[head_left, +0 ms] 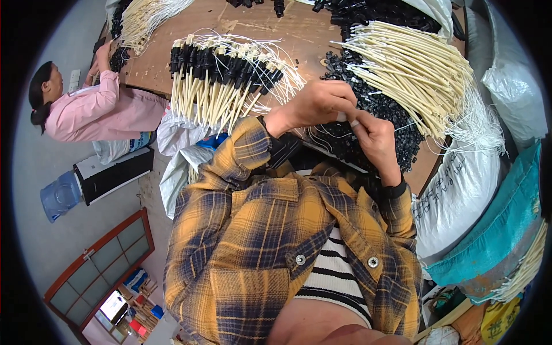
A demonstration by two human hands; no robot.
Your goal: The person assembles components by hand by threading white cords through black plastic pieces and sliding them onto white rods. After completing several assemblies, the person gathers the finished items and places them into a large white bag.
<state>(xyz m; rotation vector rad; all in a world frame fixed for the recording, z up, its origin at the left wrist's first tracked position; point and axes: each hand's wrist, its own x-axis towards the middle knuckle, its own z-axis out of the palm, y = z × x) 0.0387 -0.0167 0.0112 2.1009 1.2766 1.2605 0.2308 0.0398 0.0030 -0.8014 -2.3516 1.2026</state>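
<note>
1. Your left hand (321, 104) has its fingers curled and its fingertips drawn together, over the left edge of the heap of small black parts (406, 131); whatever it may pinch is too hidden to tell.
2. Your right hand (376, 141) is bent inward over that same heap, its thumb and fingers meeting your left fingertips; you have something tiny there or nothing, I cannot tell.
3. Just above and right of the heap, partly lying on it, is a loose bundle of cream sticks (417, 72) with white wires.
4. Left of the heap, on the brown table (313, 37), you have a second bundle (201, 64), its cream sticks fitted with black sleeves.
5. Below and right of the heap stands a full white sack (454, 198), contents hidden, with dark characters written down its side.
6. Farther right, a teal sack (489, 247) has cream sticks showing beside its edge.
7. Far below right of the heap, a yellow bag (499, 321) carries large dark characters.
8. Far left of the heap, a person in pink (98, 115) reaches to the table.
</note>
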